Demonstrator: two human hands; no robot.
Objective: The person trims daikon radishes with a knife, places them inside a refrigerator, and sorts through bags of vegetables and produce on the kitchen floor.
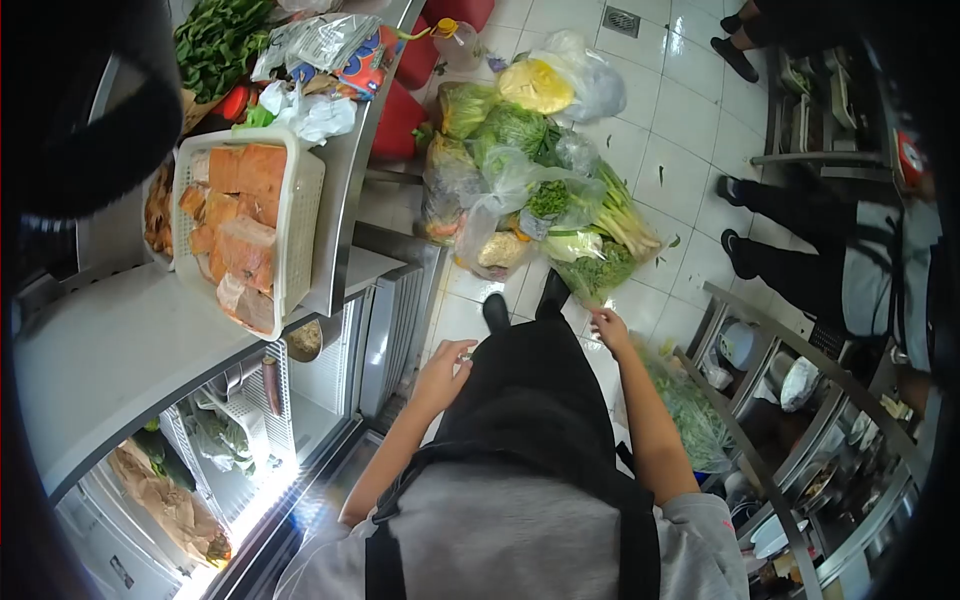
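Note:
My left hand (446, 370) is over the floor beside my apron, fingers apart and slightly curled, holding nothing. Out to the other side, my right hand (608, 326) has its fingertips at the lower edge of a clear bag of leafy greens (597, 268); whether they grip it is too small to tell. Beyond my feet, bags of vegetables (510, 135) lie heaped on the tiles, with long green onions (622, 215) and a yellowish bag (535, 86) among them.
Orange chunks fill a white basket (300, 215) on the steel counter at left. Below it, a lit fridge (320, 375) stands open. Another person (850, 260) stands at right by metal shelves (745, 370). More bagged greens (690, 415) lie near my right arm.

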